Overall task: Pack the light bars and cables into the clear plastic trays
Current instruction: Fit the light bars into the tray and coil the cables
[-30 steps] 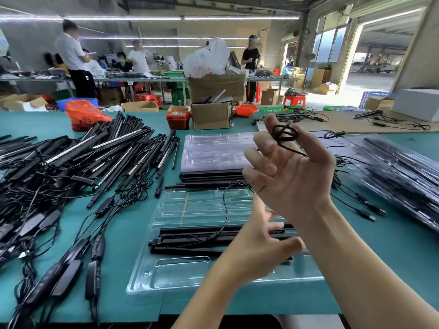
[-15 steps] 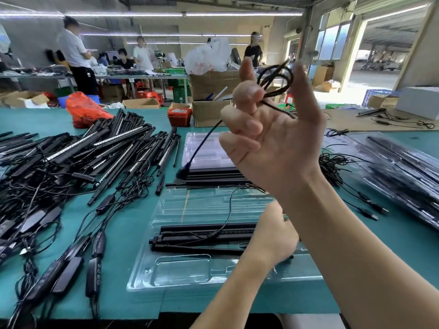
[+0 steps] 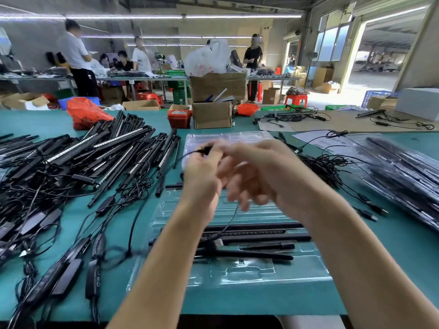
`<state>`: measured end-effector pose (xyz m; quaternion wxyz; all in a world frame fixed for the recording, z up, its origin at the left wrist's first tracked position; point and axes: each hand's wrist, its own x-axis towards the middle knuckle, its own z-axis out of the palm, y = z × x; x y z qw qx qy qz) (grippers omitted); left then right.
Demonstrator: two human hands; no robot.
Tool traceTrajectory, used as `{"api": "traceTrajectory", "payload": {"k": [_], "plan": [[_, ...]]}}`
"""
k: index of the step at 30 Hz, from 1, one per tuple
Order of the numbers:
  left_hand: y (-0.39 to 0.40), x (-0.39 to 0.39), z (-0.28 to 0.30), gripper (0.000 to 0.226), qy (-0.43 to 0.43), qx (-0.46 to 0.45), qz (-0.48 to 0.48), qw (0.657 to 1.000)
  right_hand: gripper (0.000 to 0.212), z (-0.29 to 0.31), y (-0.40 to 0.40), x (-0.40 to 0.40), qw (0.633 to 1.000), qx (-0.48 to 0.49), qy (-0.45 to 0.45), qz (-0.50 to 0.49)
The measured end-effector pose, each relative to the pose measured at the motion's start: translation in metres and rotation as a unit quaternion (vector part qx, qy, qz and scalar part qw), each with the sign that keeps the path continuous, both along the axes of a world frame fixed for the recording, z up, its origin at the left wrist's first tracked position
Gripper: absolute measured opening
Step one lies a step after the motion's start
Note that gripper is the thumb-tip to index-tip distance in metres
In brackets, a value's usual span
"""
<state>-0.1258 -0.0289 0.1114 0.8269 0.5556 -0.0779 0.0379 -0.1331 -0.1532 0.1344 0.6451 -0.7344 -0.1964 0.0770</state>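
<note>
Your hands are up over the open tray, mid-coil on the cable. Left hand has fingers curled round the plug end of it, dark tip poking out toward the pile on the left. Right hand is motion-blurred w/ fingers loosely bent, so I can't tell if it grips any cable. The rest of the cable drops from btwn your hands down to the light bars already seated in the tray's middle slots, so it looks attached to 1 of them. To do this well: keep the loops small and even, don't yank, since tension could lift the bar out of its slot. Wind toward the bar end, not away, then tuck the bundle into the molded pocket near the front edge, I'd guess. Watch the loose bars & cables on the left and the cable tangle on the right; don't snag them.
</note>
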Motion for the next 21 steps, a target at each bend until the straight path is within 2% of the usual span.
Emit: {"api": "traceTrajectory", "payload": {"k": [3, 6, 9, 11, 12, 13, 16, 19, 21], "plan": [[0.019, 0.009, 0.009, 0.022, -0.028, 0.004, 0.018, 0.999, 0.055, -0.006, -0.024, 0.011, 0.989, -0.031, 0.122, -0.082], [0.038, 0.014, 0.015, 0.030, -0.055, 0.091, 0.001, 0.994, 0.061, -0.027, -0.034, 0.022, 0.973, -0.025, 0.214, -0.086], [0.050, 0.010, 0.021, 0.040, -0.079, 0.177, -0.024, 0.981, 0.041, -0.047, -0.033, 0.030, 0.954, 0.131, 0.226, -0.146], [0.055, 0.008, 0.026, 0.041, -0.094, 0.242, -0.021, 0.966, 0.024, -0.054, -0.031, 0.034, 0.924, 0.255, 0.226, -0.176], [0.057, 0.008, 0.027, 0.039, -0.098, 0.282, -0.009, 0.954, 0.015, -0.056, -0.031, 0.036, 0.914, 0.285, 0.220, -0.189], [0.058, 0.008, 0.028, 0.037, -0.101, 0.321, 0.011, 0.942, 0.006, -0.057, -0.031, 0.038, 0.909, 0.294, 0.214, -0.201], [0.065, 0.011, 0.036, 0.032, -0.124, 0.436, 0.080, 0.888, 0.019, -0.055, -0.033, 0.039, 0.910, 0.292, 0.213, -0.204], [0.074, 0.020, 0.049, 0.038, -0.171, 0.551, 0.179, 0.797, 0.017, -0.050, -0.036, 0.039, 0.923, 0.258, 0.212, -0.191], [0.077, 0.023, 0.061, 0.022, -0.240, 0.582, 0.200, 0.750, 0.010, -0.049, -0.037, 0.041, 0.936, 0.229, 0.201, -0.173]]}}
